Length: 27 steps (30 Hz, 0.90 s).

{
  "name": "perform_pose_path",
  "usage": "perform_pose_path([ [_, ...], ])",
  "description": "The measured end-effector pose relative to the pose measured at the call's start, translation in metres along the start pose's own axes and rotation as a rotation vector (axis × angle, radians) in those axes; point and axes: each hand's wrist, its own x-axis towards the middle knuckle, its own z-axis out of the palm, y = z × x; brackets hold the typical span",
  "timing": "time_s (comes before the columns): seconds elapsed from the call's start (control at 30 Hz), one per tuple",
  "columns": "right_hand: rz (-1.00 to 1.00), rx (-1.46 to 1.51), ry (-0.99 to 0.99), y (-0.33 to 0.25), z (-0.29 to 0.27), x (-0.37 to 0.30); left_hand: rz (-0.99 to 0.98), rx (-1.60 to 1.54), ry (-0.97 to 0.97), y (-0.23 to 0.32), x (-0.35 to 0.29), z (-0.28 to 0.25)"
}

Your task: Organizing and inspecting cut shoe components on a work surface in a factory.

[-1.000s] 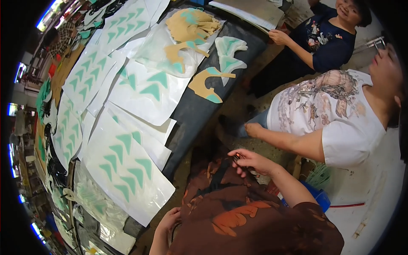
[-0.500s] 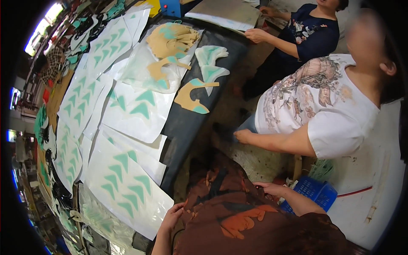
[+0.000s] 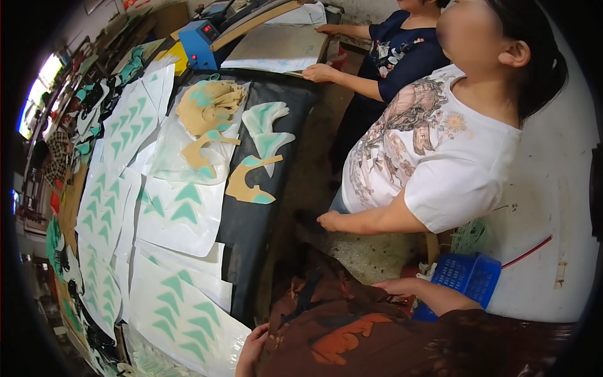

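Note:
My left hand (image 3: 252, 347) hangs at the side of my brown patterned garment (image 3: 339, 327), by the near corner of a white sheet (image 3: 151, 295) with green arrow-shaped pieces. Its fingers are loosely extended against the cloth and partly hidden by it. On the other side, my right hand (image 3: 402, 288) rests against the garment, fingers stretched out, nothing visible in it. A blue plastic basket (image 3: 461, 283) stands just beyond that hand. More white sheets with green pieces overlap across the dark table (image 3: 254, 232).
Tan cut pieces (image 3: 210, 107) are piled on clear plastic; a single tan piece (image 3: 242, 182) and pale green-white pieces (image 3: 267, 129) lie nearby. At the back is a blue machine (image 3: 200, 45). One person in white (image 3: 433, 144) stands close; another in dark (image 3: 402, 56) holds a board (image 3: 276, 49).
My view has swung up and right, so the table appears further left and the blue machine shows more fully. My hands stay beside the garment.

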Motion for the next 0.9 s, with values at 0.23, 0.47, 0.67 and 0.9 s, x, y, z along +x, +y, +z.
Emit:
perform_pose_path([
  [0.23, -0.313, 0.124, -0.153, -0.003, 0.003, -0.002, 0.057, 0.107, 0.013, 0.015, 0.005, 0.011],
  [0.47, -0.521, -0.778, 0.223, 0.004, -0.004, 0.02, 0.062, 0.057, -0.022, 0.011, 0.008, 0.006],
  [0.67, -0.618, -0.879, 0.369, -0.003, -0.002, 0.039, 0.116, 0.092, 0.034, 0.015, 0.005, 0.007],
  [0.9, -0.302, 0.282, 0.078, -0.026, 0.015, -0.013, 0.101, 0.095, 0.04, 0.014, 0.011, 0.003],
])
